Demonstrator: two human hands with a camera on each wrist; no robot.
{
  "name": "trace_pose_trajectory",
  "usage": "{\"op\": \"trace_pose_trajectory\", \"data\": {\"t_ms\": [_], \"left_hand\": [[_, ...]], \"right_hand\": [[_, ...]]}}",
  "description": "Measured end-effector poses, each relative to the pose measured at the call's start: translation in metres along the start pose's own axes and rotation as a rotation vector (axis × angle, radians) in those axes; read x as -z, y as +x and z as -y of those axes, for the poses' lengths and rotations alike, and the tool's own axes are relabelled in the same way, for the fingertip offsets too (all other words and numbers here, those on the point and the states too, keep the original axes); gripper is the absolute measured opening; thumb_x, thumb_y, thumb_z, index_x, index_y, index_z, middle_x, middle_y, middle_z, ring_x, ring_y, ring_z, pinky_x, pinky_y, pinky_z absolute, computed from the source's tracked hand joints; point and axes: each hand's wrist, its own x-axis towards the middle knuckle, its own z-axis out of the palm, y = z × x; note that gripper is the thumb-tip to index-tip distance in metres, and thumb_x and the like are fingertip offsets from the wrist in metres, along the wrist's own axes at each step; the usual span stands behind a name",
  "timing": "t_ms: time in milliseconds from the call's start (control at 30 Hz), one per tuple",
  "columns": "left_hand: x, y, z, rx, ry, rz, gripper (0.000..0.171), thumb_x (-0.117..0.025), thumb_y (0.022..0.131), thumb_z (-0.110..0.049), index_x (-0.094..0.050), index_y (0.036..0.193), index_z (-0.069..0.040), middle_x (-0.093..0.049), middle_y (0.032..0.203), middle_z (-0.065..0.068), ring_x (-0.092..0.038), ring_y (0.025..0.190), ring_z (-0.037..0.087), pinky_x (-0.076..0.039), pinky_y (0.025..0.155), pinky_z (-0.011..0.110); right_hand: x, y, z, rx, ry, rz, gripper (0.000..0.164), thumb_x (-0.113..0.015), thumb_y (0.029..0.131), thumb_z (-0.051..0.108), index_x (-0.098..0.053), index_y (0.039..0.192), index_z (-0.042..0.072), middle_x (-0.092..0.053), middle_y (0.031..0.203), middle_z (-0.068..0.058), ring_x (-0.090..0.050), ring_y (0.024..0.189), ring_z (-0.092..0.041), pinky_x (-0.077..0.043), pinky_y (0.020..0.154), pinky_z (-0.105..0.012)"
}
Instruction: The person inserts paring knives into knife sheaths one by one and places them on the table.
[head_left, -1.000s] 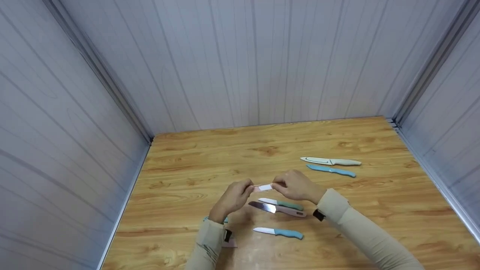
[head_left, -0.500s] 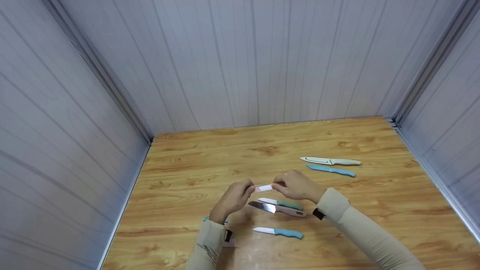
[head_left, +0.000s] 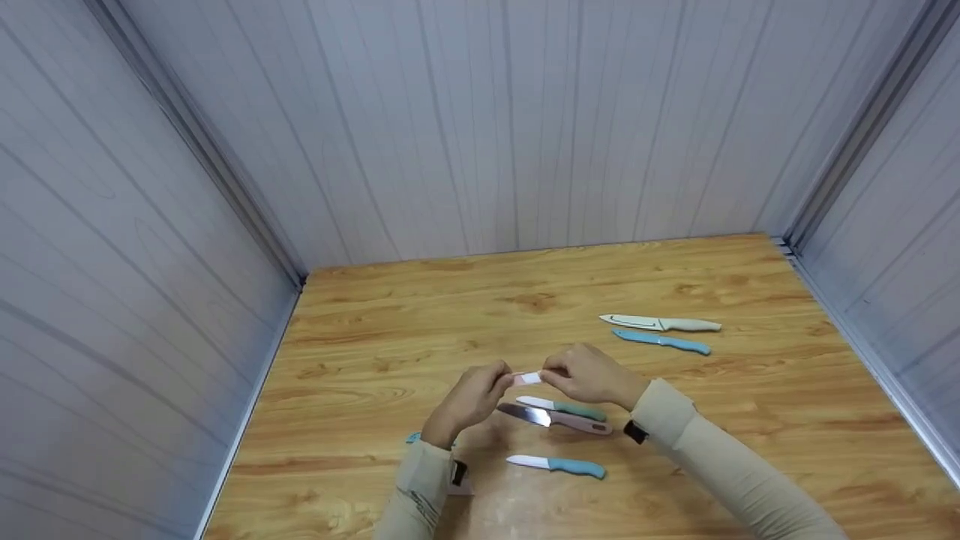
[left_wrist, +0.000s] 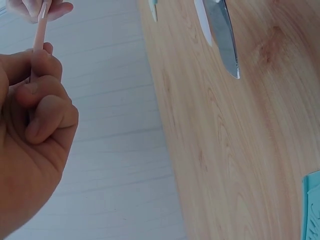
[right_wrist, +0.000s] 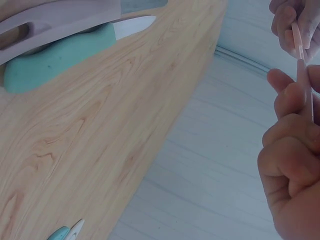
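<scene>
Above the table my left hand (head_left: 470, 394) pinches a pink blade sheath (head_left: 517, 380). My right hand (head_left: 589, 373) grips a small knife (head_left: 531, 378) whose white blade spans the gap between the hands, its tip end hidden in the sheath. In the right wrist view the knife's pink handle (right_wrist: 304, 87) is partly covered by curled fingers. Just below the hands lie a green-handled knife (head_left: 581, 411) with a white blade and a pink-handled knife (head_left: 577, 422) with a steel blade, side by side. Nearer the front is a blue-handled knife (head_left: 574, 466), white blade bare.
At the back right lie an off-white knife (head_left: 690, 325) and a light-blue knife (head_left: 682, 344), blades pointing left. A teal piece (left_wrist: 312, 205) and a pale pink piece (head_left: 461, 485) sit partly hidden by the left forearm. Pale panel walls (head_left: 480, 150) enclose the wooden table (head_left: 360, 337).
My right hand has moved slightly left toward the left hand. Less of the white blade shows between the hands. The knives on the table have stayed put.
</scene>
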Motion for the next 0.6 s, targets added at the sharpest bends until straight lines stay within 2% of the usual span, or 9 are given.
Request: {"op": "trace_pose_trajectory", "data": {"t_ms": [233, 400, 600], "left_hand": [[-0.0011, -0.0004, -0.0015, 0.039, 0.009, -0.001, 0.024, -0.043, 0.103, -0.023, -0.059, 0.096, -0.007, -0.049, 0.073, -0.006, -0.043, 0.061, 0.007, -0.039, 0.056, 0.023], [-0.0008, 0.001, -0.002, 0.031, 0.019, -0.006, 0.024, -0.042, 0.103, -0.025, -0.058, 0.096, -0.008, -0.05, 0.074, -0.005, -0.045, 0.063, 0.008, -0.041, 0.058, 0.024], [-0.0023, 0.0009, -0.0019, 0.016, 0.02, -0.006, 0.02, -0.044, 0.102, -0.021, -0.057, 0.093, -0.008, -0.046, 0.072, -0.006, -0.041, 0.061, 0.007, -0.037, 0.056, 0.022]], "right_hand": [[0.0002, -0.0002, 0.0012, 0.005, -0.009, -0.004, 0.027, -0.052, 0.098, 0.027, -0.072, 0.092, 0.01, -0.061, 0.071, 0.009, -0.048, 0.053, -0.002, -0.042, 0.051, -0.022], [0.0025, -0.0005, 0.0016, 0.013, -0.01, -0.006, 0.026, -0.052, 0.098, 0.028, -0.072, 0.092, 0.012, -0.061, 0.072, 0.01, -0.049, 0.053, -0.002, -0.043, 0.051, -0.023], [0.0017, -0.0008, 0.0002, 0.029, -0.034, -0.008, 0.026, -0.052, 0.098, 0.027, -0.072, 0.091, 0.012, -0.063, 0.074, 0.008, -0.05, 0.055, -0.002, -0.043, 0.052, -0.022]]}}
